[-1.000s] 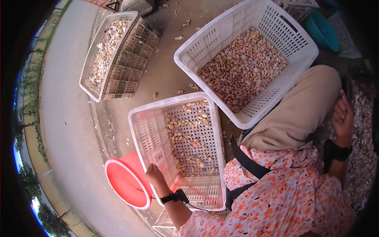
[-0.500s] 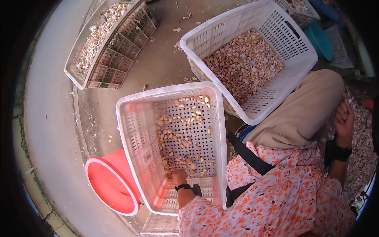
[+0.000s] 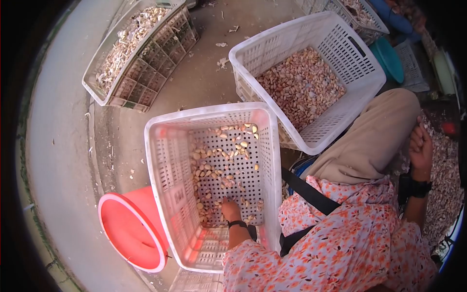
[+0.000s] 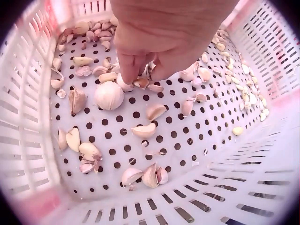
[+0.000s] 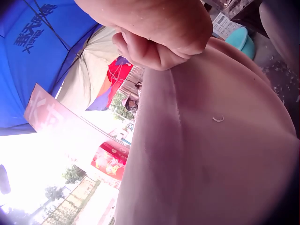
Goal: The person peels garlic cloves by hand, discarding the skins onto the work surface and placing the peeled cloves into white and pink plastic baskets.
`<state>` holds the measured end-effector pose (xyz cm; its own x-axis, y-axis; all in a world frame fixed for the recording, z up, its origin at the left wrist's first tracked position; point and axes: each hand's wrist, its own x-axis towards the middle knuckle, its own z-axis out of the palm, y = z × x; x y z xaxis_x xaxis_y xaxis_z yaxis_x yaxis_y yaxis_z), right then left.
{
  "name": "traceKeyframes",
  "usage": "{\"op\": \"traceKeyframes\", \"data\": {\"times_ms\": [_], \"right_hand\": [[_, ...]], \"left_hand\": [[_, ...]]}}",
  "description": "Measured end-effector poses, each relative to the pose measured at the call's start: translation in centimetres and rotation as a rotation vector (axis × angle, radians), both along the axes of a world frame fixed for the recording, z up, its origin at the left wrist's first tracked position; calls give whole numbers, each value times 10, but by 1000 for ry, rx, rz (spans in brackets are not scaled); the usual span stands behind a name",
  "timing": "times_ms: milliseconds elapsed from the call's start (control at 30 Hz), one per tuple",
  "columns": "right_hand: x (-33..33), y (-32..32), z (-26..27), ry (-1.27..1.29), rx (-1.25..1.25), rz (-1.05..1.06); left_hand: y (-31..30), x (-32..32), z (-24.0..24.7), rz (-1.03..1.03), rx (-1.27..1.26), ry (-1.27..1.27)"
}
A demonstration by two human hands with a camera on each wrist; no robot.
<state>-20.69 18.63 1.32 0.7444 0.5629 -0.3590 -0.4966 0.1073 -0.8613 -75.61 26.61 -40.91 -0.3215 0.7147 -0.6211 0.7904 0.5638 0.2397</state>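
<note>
My left hand (image 3: pixel 231 210) reaches down into the near white crate (image 3: pixel 211 113), where garlic cloves lie scattered over the perforated floor. In the left wrist view the thumb and fingers of the left hand (image 4: pixel 164 42) point down and pinch at garlic cloves (image 4: pixel 140 83); a pale bit shows between them, and the palm hides the rest. Beside the fingertips sits a whole round garlic bulb (image 4: pixel 108 95). My right hand (image 3: pixel 422 148) rests against the beige trouser leg (image 3: pixel 369 131), its fingers loosely curled and holding nothing; the right wrist view shows that hand (image 5: pixel 154 33) on the cloth.
A larger white crate (image 3: pixel 311 143) holding many cloves stands behind the near one. Left of it lies a red bucket (image 3: pixel 131 228), tipped sideways. A crate of garlic scraps (image 3: pixel 151 73) stands at the upper left. A teal basin (image 3: pixel 387 59) is far right.
My left hand has come from the crate's left rim, above the red bucket, down to the crate floor and then slightly right among the cloves. The right hand has stayed at the leg.
</note>
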Motion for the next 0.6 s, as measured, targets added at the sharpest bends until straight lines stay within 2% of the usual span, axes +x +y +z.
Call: {"op": "traceKeyframes", "data": {"times_ms": [67, 200, 300, 367, 500, 567, 600], "right_hand": [[-2, -2, 0, -7, 4, 16], [2, -5, 2, -26, 33, 32], [2, -5, 2, -39, 26, 50], [0, -2, 4, -46, 24, 66], [-4, 1, 6, -49, 0, 37], [-5, 0, 9, -64, -3, 45], [-8, 1, 10, -62, -16, 23]], "left_hand": [[3, 2, -8, -254, 42, 120], [12, 3, -11, -181, 53, 110], [16, -1, -17, -276, 45, 174], [31, 10, -2, -352, -157, 249], [34, 3, -15, -393, -165, 273], [35, -7, -19, -348, -110, 199], [34, -11, -7, -349, -111, 198]]}}
